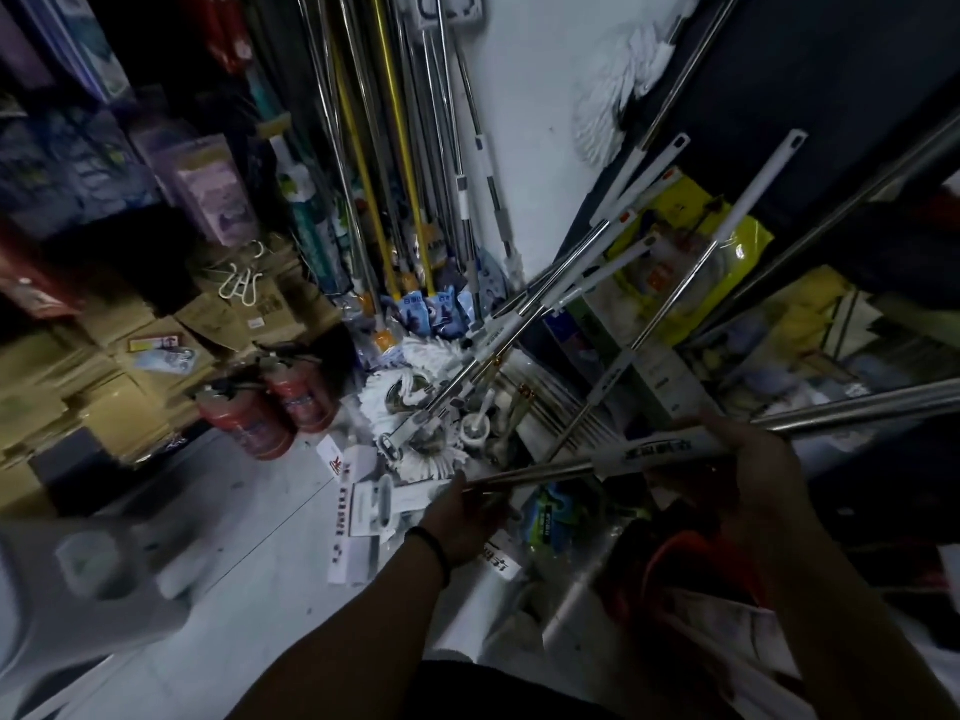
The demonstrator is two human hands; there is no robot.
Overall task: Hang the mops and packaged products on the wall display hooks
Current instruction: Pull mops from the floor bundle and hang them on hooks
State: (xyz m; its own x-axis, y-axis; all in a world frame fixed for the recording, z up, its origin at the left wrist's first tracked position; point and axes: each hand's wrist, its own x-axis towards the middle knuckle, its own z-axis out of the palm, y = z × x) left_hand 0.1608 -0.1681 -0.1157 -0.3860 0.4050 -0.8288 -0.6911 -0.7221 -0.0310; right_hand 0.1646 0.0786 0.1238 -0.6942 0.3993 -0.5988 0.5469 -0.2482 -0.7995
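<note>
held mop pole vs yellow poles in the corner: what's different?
Colour: the held mop pole is bare steel with a white printed sleeve; the yellow poles are yellow. Pose: the held one lies across the view; the yellow ones stand near upright in the corner. State: left hand and right hand grip the held one; the yellow ones are untouched. Both are long, slim handles.

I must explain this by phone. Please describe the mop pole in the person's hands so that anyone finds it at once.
Find the white wall where many poles lean upright. Below it, nearest the camera, the left hand and the right hand grip one shiny steel mop pole. Only this one lies almost level and wears a white printed paper sleeve.
</note>
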